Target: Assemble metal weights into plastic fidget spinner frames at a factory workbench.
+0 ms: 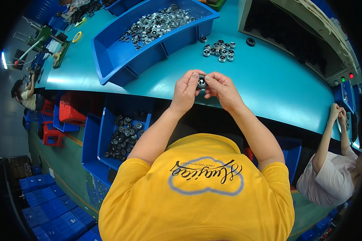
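Between both hands, just over the near edge of the teal table, I hold a small black wheel point(202, 82) with a silvery hub. My left hand point(186, 91) grips its left side, the thumb on its face. From the right, my right hand point(224, 89) pinches the same wheel with thumb and fingers. Farther back on the table lies a loose cluster of shiny metal hubs point(220, 51). A lone black tyre ring point(250, 41) rests to their right.
A big blue bin point(120, 64) of metal hubs point(159, 25) stands at the back left. Below the table, a blue crate point(104, 134) holds several black wheels point(124, 136). A large machine opening point(287, 32) is at the back right. Another person point(330, 172) works at the far right.
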The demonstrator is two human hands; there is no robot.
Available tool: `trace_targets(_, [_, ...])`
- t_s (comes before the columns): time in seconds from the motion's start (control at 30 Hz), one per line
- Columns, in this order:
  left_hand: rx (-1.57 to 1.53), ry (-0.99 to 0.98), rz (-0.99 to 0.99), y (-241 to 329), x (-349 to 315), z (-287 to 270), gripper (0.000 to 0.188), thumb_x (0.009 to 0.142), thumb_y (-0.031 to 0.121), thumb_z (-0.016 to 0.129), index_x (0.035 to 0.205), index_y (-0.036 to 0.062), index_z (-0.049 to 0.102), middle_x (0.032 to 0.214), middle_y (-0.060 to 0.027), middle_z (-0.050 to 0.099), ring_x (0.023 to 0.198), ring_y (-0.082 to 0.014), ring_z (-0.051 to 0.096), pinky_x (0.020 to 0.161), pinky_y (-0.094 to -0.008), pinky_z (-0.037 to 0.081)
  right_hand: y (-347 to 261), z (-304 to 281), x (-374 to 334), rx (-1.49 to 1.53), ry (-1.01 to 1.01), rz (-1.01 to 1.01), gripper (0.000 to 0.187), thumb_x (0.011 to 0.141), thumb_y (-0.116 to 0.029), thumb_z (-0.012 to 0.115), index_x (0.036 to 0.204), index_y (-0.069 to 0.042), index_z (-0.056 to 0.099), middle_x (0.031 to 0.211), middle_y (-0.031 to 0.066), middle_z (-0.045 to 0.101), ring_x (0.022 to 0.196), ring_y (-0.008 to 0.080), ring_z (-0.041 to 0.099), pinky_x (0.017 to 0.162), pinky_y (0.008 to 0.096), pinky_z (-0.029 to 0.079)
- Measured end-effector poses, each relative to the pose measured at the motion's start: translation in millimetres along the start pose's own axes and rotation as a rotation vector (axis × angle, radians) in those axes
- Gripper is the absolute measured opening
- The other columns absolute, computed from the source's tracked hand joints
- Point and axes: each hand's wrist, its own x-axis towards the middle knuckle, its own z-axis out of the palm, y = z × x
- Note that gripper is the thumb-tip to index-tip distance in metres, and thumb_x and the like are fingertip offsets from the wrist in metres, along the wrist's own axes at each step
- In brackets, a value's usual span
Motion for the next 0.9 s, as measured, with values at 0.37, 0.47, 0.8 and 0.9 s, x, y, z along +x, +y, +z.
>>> trace_targets(0.37, [-0.098, 0.063, -0.008, -4.0, 4.9, 15.6, 0.023, 0.112, 0.027, 0.046, 0.112, 0.0082, 0.060, 0.082, 0.0008, 0.061, 0.063, -0.0036, 0.049, 0.054, -0.0200, 0.041, -4.2, 1.7, 0.2, -0.027, 0.035, -0.005, 0.023, 0.092, -0.019, 0.080, 0.103, -0.006, 0.065, 0.090, 0.0021, 0.067, 0.080, 0.0110, 0.068, 0.069, 0.0266, 0.058])
trace_targets(0.47, [-0.182, 0.035, -0.097, 0.0, 4.8, 10.3, 0.025, 0.112, 0.028, 0.046, 0.111, 0.0078, 0.060, 0.081, 0.0015, 0.060, 0.062, -0.0030, 0.048, 0.052, -0.0192, 0.039, -5.8, 1.3, -2.3, 0.046, 0.032, 0.063, 0.021, 0.093, -0.021, 0.079, 0.101, -0.007, 0.065, 0.089, 0.0019, 0.067, 0.078, 0.0101, 0.067, 0.069, 0.0262, 0.058])
trace_targets(0.8, [-0.160, -0.207, -0.068, 6.5, 1.9, -3.3, 0.046, 0.099, 0.016, 0.070, 0.140, 0.0041, 0.055, 0.098, -0.0040, 0.062, 0.072, -0.0084, 0.059, 0.058, -0.0229, 0.050, -5.4, -8.6, 3.1, 0.063, 0.005, 0.063, 0.026, 0.103, -0.033, 0.066, 0.097, -0.008, 0.064, 0.085, 0.0019, 0.066, 0.068, 0.0088, 0.061, 0.065, 0.0248, 0.056])
trace_targets(0.9, [-0.125, -0.235, -0.035, 5.2, 4.0, -8.2, 0.051, 0.097, 0.015, 0.071, 0.144, 0.0054, 0.053, 0.102, -0.0048, 0.065, 0.081, -0.0102, 0.063, 0.061, -0.0246, 0.053, -6.8, -4.2, 2.1, 0.066, 0.020, 0.018, 0.027, 0.104, -0.034, 0.064, 0.098, -0.007, 0.064, 0.084, 0.0019, 0.066, 0.068, 0.0090, 0.062, 0.066, 0.0247, 0.056])
